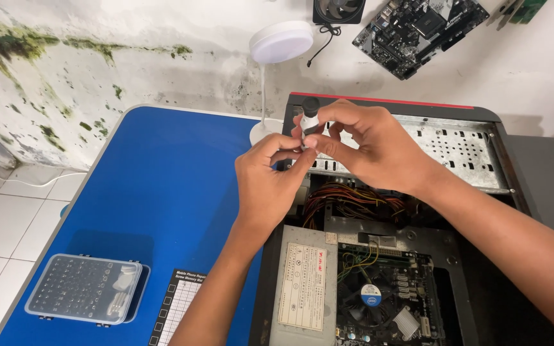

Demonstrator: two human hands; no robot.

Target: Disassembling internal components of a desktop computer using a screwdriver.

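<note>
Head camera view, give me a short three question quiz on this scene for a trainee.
1. True or false: both hands hold the small tool above the open PC case.
2. What lies at the table's near left corner? A) clear bit box B) mug C) keyboard
3. What hangs on the wall at upper right?

Key:
1. True: the left hand and right hand pinch it with their fingers.
2. A, the bit box.
3. A motherboard.
</note>
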